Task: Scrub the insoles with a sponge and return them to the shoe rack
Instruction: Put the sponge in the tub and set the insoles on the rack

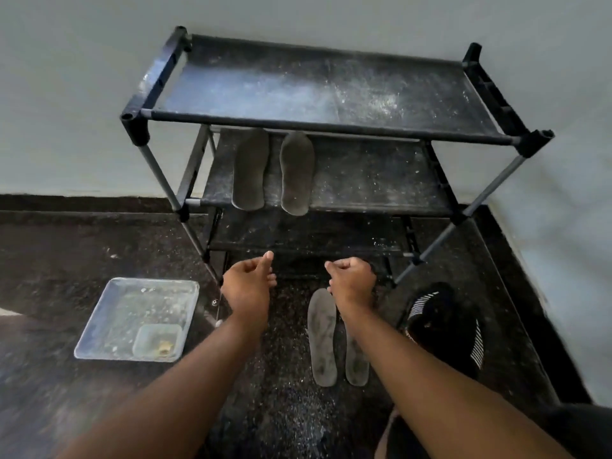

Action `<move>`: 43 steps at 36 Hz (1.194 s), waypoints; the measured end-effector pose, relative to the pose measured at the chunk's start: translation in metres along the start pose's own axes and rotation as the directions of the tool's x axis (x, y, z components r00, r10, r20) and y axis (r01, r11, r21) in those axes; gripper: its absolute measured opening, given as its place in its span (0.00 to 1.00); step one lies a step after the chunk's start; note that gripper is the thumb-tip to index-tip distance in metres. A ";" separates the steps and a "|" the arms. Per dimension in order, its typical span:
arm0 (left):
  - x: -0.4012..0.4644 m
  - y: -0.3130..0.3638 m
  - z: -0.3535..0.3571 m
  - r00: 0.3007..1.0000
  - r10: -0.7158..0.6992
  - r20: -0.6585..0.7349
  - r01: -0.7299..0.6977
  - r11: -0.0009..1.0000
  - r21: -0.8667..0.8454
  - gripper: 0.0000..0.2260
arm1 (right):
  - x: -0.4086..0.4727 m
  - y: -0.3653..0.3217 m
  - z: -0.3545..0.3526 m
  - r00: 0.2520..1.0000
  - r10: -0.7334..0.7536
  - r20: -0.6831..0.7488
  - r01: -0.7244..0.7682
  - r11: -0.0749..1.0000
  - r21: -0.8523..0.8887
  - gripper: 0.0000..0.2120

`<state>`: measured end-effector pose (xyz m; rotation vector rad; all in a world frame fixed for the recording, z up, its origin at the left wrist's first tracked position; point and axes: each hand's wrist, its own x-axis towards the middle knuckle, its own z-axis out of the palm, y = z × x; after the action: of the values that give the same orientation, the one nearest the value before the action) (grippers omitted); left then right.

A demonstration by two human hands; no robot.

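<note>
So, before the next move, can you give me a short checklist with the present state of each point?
1. Both hands free: ok. The left hand and right hand hold nothing, fingers loosely curled.
2. Insoles within reach: ok. Two floor insoles lie side by side under the right forearm.
3. Space on the shoe rack: ok. Two shelf insoles lie at the left of the middle shelf, the rest is bare.
4. Sponge ready: cannot tell. Something small sits in the little tub inside the tray.
5. Floor insoles scrubbed: cannot tell, they look marked.
</note>
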<state>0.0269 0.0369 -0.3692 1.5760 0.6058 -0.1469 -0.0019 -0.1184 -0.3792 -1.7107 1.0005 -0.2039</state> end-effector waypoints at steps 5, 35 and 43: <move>-0.016 -0.074 0.011 0.980 -0.154 0.126 0.095 0.918 0.384 0.14 | 0.020 0.088 -0.022 0.992 0.122 -0.032 -0.126 0.975 -0.181 0.10; -0.012 -0.255 0.085 0.888 -0.455 -0.063 0.160 0.178 0.971 0.26 | 0.058 0.269 -0.014 0.903 0.413 -0.119 -0.399 0.702 -0.590 0.34; -0.012 -0.262 0.095 0.922 -0.385 -0.052 0.115 0.144 0.983 0.30 | 0.061 0.278 -0.012 0.903 0.408 -0.134 -0.417 0.758 -0.502 0.29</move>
<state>-0.0787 -0.0633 -0.6074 2.6711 0.6166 -1.2106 -0.1135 -0.1843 -0.6331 -1.9055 1.5203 0.3833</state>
